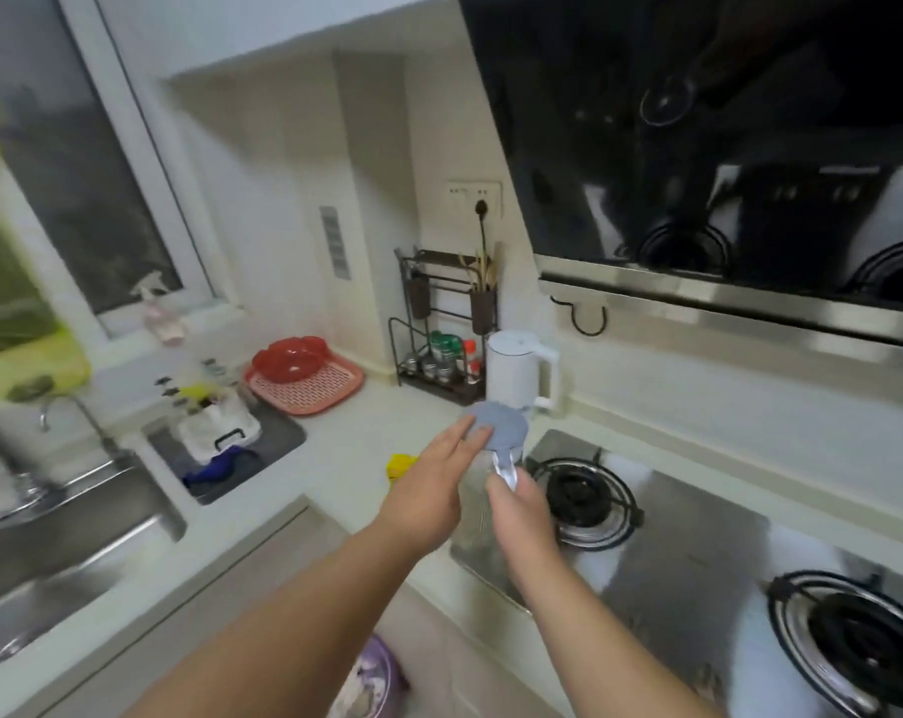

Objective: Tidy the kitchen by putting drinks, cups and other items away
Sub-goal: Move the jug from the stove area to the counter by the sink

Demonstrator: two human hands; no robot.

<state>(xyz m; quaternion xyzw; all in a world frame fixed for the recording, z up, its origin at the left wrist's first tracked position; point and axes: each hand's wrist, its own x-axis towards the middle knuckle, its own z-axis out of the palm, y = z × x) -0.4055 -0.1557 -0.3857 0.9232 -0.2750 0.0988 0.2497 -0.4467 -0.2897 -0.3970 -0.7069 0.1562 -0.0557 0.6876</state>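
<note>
Above the white counter (356,432) a round grey-blue pad with a short stem (503,427) is held between both hands. My left hand (433,479) lies with straight fingers against the pad's left edge. My right hand (521,510) grips something small and silvery-white at the pad's lower stem; what it is stays blurred. Just behind the pad stands a white electric kettle (519,370).
A gas hob (698,577) with two burners lies to the right under a black range hood (724,147). A spice rack (446,344), a pink tray with a red bowl (309,378), a yellow object (401,466), a second basin with a white container (226,443) and a steel sink (66,531) are to the left.
</note>
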